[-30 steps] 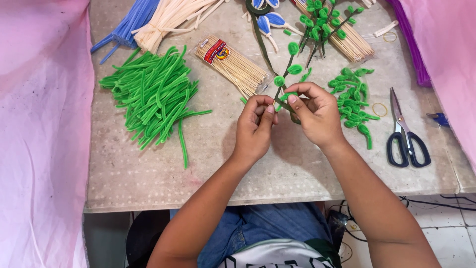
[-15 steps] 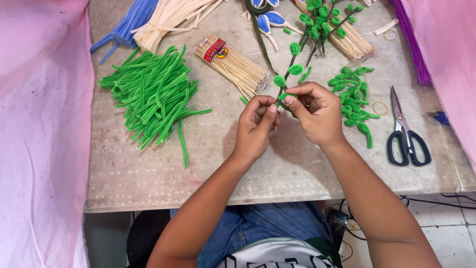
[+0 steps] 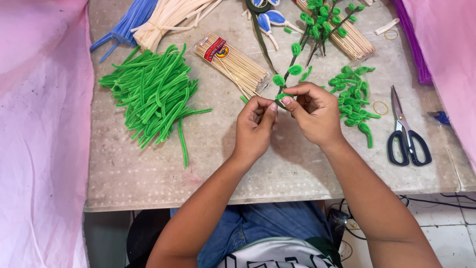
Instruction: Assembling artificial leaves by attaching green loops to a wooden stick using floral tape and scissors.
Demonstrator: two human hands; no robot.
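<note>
Both hands meet above the table. Left hand and right hand pinch a thin stem with green leaf loops, held just off the surface. Green pipe cleaners lie left; scissors lie right.

Left hand and right hand pinched, fingertips meeting.
</note>
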